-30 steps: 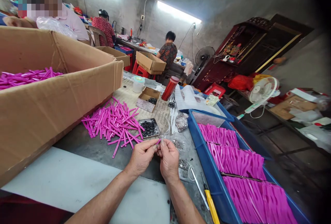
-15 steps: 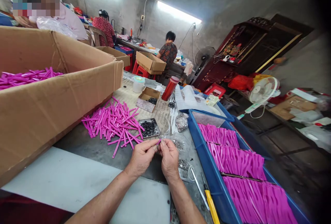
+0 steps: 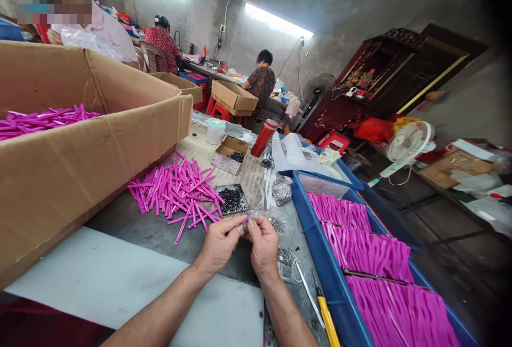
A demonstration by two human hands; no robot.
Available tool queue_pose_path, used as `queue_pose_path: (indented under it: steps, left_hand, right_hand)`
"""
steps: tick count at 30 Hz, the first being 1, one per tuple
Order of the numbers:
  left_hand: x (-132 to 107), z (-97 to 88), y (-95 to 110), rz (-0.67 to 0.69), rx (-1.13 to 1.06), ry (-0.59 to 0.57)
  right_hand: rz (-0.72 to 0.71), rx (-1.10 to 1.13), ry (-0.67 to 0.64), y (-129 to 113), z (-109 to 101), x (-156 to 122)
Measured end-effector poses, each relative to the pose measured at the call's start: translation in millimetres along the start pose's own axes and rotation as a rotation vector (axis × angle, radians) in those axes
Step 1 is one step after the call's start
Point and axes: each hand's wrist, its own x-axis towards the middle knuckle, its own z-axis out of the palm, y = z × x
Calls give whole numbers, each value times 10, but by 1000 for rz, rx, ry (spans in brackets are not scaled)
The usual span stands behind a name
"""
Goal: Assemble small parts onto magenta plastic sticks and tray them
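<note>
Hands (image 3: pixel 245 230) with pink stick (image 3: pixel 245 221) slightly rightward, near stick-filled blue bin (image 3: pixel 316 241)

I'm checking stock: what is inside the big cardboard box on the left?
Inside the cardboard box lies a heap of pink plastic strips. Its near wall hides everything below the top layer.

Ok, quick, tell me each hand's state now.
Left hand: closed, pinching a small pink piece.
Right hand: closed, fingertips on the same pink piece.
</note>
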Motion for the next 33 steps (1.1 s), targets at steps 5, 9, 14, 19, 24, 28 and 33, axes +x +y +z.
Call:
queue_pose_path:
  steps: [5, 9, 14, 19, 24, 28, 33]
  left_hand:
    - [-4, 0, 6, -4, 17, 4]
    - [-4, 2, -3, -5, 17, 11]
    - [2, 3, 4, 3, 9, 13]
    - [6, -4, 2, 19, 21, 2]
    - [2, -7, -33, 17, 26, 5]
    - [0, -7, -20, 18, 20, -4]
    - [-2, -3, 12, 12, 27, 9]
  right_hand:
    - [-16, -18, 4, 12, 8, 13]
    - [-16, -22, -7, 10, 12, 13]
    - [9, 16, -26, 1, 8, 0]
    - [11, 48, -3, -14, 21, 5]
    - [-4, 34, 7, -35, 23, 13]
    - [-36, -24, -31, -47, -2, 12]
    - [-50, -106, -30, -65, -5, 11]
